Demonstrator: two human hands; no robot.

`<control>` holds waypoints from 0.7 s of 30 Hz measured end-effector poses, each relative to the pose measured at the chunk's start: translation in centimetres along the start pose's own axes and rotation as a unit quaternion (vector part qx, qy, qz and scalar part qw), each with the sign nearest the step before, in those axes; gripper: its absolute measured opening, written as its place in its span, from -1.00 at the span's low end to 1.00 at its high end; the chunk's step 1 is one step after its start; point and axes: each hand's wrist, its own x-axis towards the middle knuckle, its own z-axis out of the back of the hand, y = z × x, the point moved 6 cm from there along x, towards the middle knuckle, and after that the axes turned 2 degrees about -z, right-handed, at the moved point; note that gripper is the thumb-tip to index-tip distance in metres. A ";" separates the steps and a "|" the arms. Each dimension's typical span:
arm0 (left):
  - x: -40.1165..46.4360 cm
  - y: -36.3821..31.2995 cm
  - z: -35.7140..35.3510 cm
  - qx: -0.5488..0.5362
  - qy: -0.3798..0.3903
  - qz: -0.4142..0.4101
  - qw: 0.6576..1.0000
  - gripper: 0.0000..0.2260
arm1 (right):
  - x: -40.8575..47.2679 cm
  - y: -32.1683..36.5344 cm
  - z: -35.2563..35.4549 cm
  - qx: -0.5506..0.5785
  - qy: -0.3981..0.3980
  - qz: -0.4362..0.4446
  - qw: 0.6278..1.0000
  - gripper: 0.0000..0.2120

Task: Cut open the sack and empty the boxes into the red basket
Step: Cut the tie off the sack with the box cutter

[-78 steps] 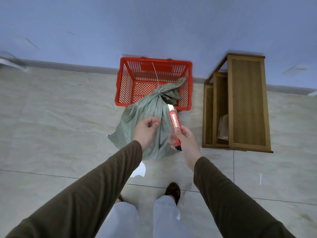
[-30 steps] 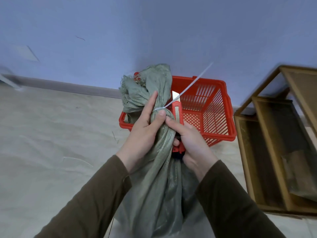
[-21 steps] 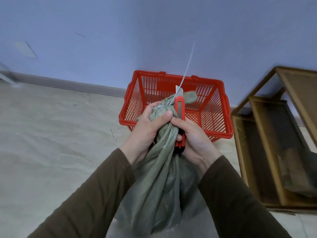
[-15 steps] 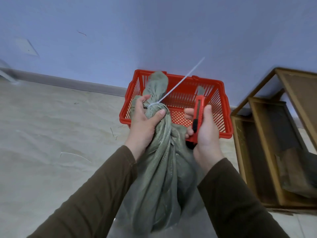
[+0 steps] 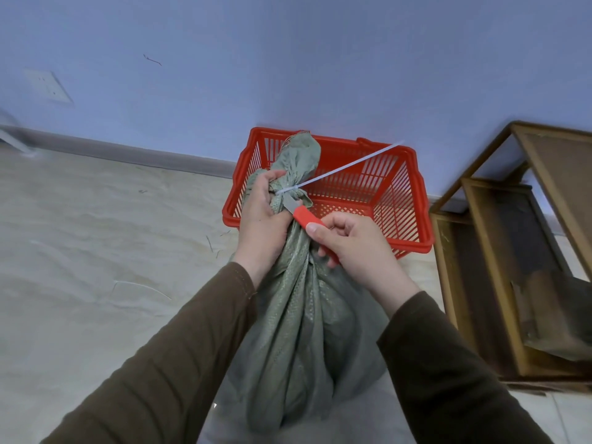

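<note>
The left hand (image 5: 261, 219) grips the gathered neck of the green sack (image 5: 301, 331), which stands on the floor in front of the red basket (image 5: 400, 200). The right hand (image 5: 355, 248) clasps a red utility knife (image 5: 306, 221), its blade just under the white zip tie (image 5: 336, 169) cinching the neck. A wooden shelf (image 5: 512, 251) stands at the right.

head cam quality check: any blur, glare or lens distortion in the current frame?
Head view: soft, even light, no glare. Wide-angle bend shows in the wooden shelf, which leans and curves at the right edge. The sack, knife and both hands are reasonably sharp; the frame edges are softer.
</note>
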 end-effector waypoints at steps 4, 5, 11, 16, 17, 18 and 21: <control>-0.1 0.0 -0.1 -0.001 0.010 -0.005 1.000 -0.52 | 0.2 0.1 0.4 -0.021 -0.012 0.001 1.000 -0.80; -0.1 -0.1 -0.1 -0.002 0.014 -0.007 1.000 -0.52 | 0.2 0.2 0.5 -0.026 -0.010 0.003 1.000 -0.80; -0.3 -0.4 -0.6 0.004 0.031 -0.011 0.999 -0.52 | 0.3 0.1 0.9 -0.039 -0.018 0.000 0.999 -0.74; -0.4 -0.2 -0.8 -0.007 0.030 0.001 1.000 -0.56 | 0.4 0.1 1.4 -0.087 -0.043 0.003 0.995 -0.67; -0.5 -0.1 -0.8 -0.005 0.030 0.003 1.000 -0.58 | 0.5 0.2 1.5 -0.096 -0.050 0.002 0.994 -0.70; -0.5 -0.1 -0.8 -0.003 0.029 0.005 1.000 -0.59 | 0.5 0.2 1.7 -0.099 -0.056 -0.001 0.994 -0.73; -0.7 -0.4 -0.7 0.028 0.018 -0.004 0.999 -0.60 | 0.6 0.1 2.0 -0.114 -0.077 -0.016 0.990 -0.73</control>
